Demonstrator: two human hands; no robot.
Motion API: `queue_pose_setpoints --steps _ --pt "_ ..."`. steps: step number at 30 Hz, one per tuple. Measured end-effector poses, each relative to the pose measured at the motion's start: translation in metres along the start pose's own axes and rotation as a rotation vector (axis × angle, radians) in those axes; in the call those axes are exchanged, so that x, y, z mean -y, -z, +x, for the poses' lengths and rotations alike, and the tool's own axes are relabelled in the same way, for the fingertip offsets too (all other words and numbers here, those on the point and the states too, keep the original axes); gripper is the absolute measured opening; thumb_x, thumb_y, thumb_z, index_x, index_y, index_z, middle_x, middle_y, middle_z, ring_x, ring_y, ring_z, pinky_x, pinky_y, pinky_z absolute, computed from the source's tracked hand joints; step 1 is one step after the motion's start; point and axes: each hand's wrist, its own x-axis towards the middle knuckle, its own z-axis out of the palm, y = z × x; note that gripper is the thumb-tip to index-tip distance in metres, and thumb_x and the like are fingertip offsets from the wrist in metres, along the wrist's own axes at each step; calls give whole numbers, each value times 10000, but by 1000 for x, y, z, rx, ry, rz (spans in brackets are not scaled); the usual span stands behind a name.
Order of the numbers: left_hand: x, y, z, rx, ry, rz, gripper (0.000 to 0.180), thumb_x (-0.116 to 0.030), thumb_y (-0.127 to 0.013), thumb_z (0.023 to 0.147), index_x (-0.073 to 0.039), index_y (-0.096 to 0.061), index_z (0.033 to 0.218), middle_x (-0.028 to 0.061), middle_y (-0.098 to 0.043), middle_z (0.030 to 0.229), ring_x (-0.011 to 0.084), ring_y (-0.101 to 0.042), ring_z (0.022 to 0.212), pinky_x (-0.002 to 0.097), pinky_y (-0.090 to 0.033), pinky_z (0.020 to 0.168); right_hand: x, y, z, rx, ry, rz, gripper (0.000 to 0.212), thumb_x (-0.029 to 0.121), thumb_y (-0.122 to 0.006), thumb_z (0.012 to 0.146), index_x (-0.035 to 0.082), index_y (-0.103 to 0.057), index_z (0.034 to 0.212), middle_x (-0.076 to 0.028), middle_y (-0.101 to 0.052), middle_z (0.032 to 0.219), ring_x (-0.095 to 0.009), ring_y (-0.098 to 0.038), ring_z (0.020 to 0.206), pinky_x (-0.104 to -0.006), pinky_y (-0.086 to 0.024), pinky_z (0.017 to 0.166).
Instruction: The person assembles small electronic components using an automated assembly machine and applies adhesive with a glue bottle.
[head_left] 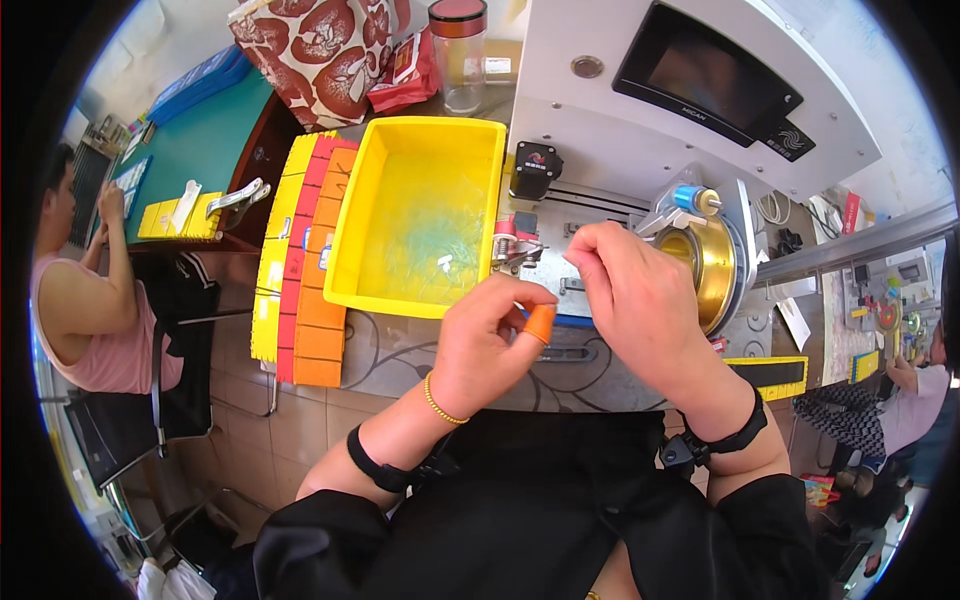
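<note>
My left hand (492,335) is closed in a pinch, with an orange finger cot (540,322) on one fingertip. Its fingers are just beyond the near right corner of the yellow plastic bin (472,140). To the right, my right hand (645,292) is also pinched, thumb against forefinger, over the metal bed (568,268) of a white bench machine (560,62). Whatever either pinch holds is too small to make out. Between and beyond the hands sits a small metal clamp mechanism (515,250). A few small white pieces (445,264) lie in the bin.
A spool of gold-coloured band (708,275) stands right of my right hand. Notched yellow, red and orange strips (322,310) lie left of the bin. Behind it are a glass jar (460,70) and a patterned bag (320,60). One person (105,300) sits at left, another (905,400) at right.
</note>
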Motion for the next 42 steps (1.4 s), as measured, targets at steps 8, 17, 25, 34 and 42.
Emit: queue_pose_setpoints --steps 8,17,25,34,42 --pt "5 -18 -2 259 -22 13 190 -38 -686 768 -58 -663 955 65 -628 839 156 -607 619 274 -500 584 -1 -1 -2 87 -65 -42 120 106 -660 860 72 -547 880 -81 -616 725 -267 -628 622 -356 -492 530" --pt "20 -34 26 384 780 -1166 372 -316 -471 1023 -130 -500 1344 -14 -582 797 46 -392 494 181 -318 452 -21 69 34 -5 25 -414 194 222 -691 840 32 -679 806 -76 -673 802 -268 -572 790 -379 -456 742" --pt "9 -52 32 243 701 -1416 268 -276 -508 1011 -116 -549 1222 -40 -517 750 39 -395 523 171 -319 475 -36 74 38 76 -29 -715 241 246 -702 828 18 -697 750 -82 -680 887 -270 -568 899 -408 -427 806" --pt "17 -67 27 93 361 -577 245 -94 -513 944 -53 -630 1156 40 -629 723 58 -554 535 231 -450 485 -15 46 39 311 85 -124 169 149 -698 793 25 -672 906 -84 -636 1090 -301 -507 1198 -423 -371 993" --pt "10 -47 23 461 531 -724 301 -206 -578 963 -62 -615 1225 7 -658 916 58 -597 631 197 -435 517 2 68 6 59 55 -257 107 70 -725 736 93 -638 794 -41 -626 1037 -303 -503 1224 -477 -345 1001"
